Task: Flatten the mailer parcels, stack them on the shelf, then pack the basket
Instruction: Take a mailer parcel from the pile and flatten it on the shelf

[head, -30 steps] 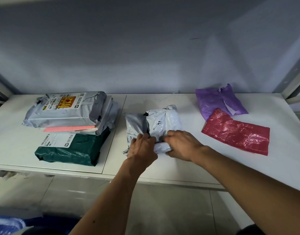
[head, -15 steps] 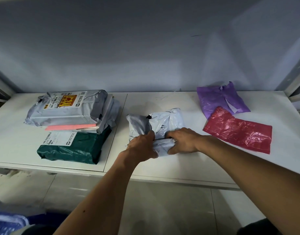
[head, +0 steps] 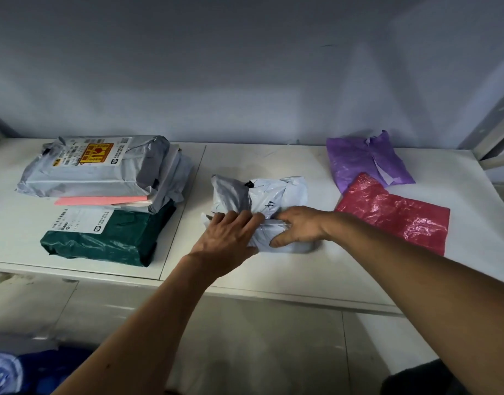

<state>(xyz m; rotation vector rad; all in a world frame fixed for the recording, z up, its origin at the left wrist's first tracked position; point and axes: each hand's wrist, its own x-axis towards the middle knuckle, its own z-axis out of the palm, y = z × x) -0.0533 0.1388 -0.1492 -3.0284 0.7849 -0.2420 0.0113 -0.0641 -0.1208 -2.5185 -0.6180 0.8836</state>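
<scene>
The left hand [head: 230, 235] is uncurling, pressing flat on the grey mailer [head: 273, 192]; the right hand [head: 302, 226] is still pinching its near edge. Flattening is likely finishing.

White metal shelf [head: 273, 269], left end: a stack, with a dark green poly mailer [head: 111, 238] at the bottom, a flat pink envelope [head: 102, 200] above it and a grey labelled poly mailer [head: 96, 169] on top. Centre, apart from the stack: crumpled pale grey mailer parcel [head: 273, 192]. Left hand [head: 230, 235] lies on its near left edge; right hand [head: 300, 226] pinches its near right edge. Right end: purple plastic bag [head: 356, 158] at the back, red plastic bag [head: 393, 212] in front, overlapping its near edge.
</scene>
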